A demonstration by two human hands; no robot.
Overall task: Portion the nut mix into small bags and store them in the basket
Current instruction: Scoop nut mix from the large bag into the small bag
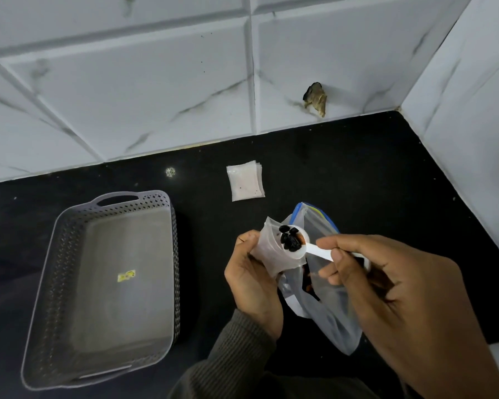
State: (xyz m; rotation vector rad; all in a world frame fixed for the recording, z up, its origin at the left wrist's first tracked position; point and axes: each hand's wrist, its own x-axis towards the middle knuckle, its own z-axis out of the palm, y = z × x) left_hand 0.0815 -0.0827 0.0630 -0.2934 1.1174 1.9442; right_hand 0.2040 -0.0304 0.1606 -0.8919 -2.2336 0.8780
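Note:
My left hand (252, 279) grips a small clear bag (271, 249), its mouth held open and facing up. My right hand (398, 300) pinches the handle of a white measuring spoon (314, 250). The spoon's bowl, heaped with dark raisins and a bit of brown nut (291, 239), sits right over the small bag's mouth. Behind and below both hands lies the large zip bag of nut mix (326, 309) with a blue seal strip. A grey perforated basket (55, 283) stands at the left with only a small yellow sticker inside. A stack of small clear bags (245, 180) lies farther back on the black counter.
The black counter (357, 174) meets white marbled wall tiles at the back and on the right, forming a corner. A broken hole in the tile (316, 99) shows near that corner. A white edge shows at the lower right.

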